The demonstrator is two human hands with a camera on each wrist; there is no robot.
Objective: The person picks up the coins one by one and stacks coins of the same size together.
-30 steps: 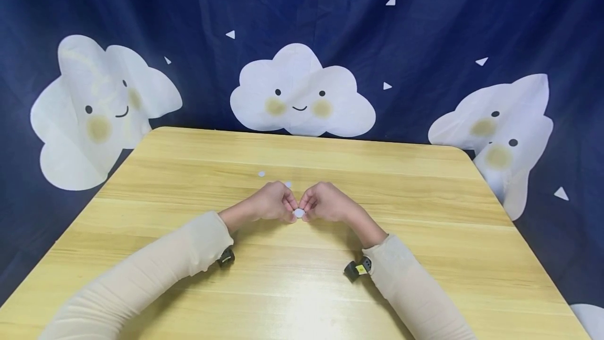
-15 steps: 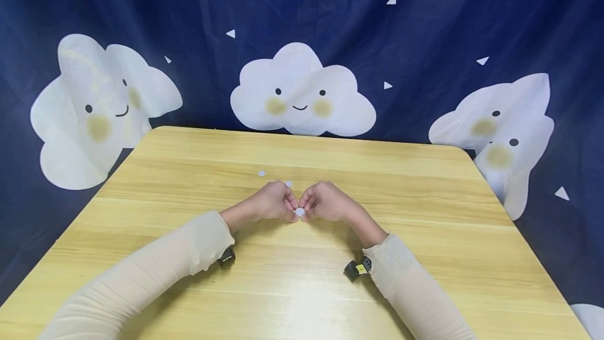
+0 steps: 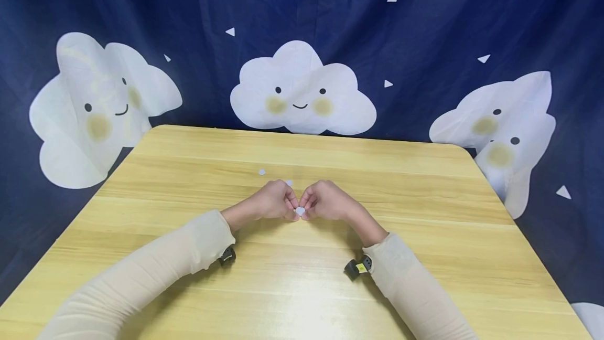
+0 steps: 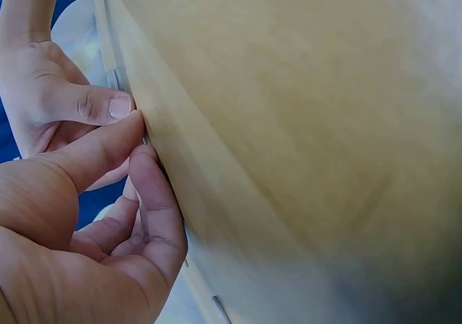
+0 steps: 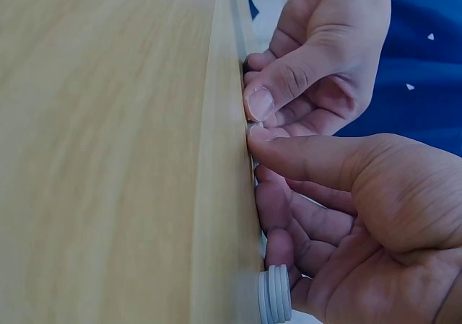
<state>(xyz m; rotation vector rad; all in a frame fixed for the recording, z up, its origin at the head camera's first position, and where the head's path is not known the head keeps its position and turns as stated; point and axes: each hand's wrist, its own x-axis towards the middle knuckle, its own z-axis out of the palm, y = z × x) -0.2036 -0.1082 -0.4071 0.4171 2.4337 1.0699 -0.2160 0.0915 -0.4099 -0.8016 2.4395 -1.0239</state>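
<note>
A small flat white disc (image 3: 300, 211) sits between the fingertips of both hands near the middle of the table, low at the tabletop. My left hand (image 3: 276, 201) pinches its left side with thumb and fingers; my right hand (image 3: 325, 201) pinches the right side. The two thumb tips nearly meet in the right wrist view. There, a short stack of white discs (image 5: 276, 295) shows beside the curled fingers of my right hand; in the head view this stack is hidden. In the left wrist view the hands cover most of the pinched disc.
Two more white discs lie beyond the hands, one farther left (image 3: 261, 172) and one just behind the left fingers (image 3: 289, 182). The wooden table (image 3: 302, 266) has rounded far corners. A dark blue cloth (image 3: 198, 25) with printed clouds hangs behind it.
The hands stay in nearly the same place, with the disc between the fingertips showing very slightly farther right. The head view has tilted a little.
</note>
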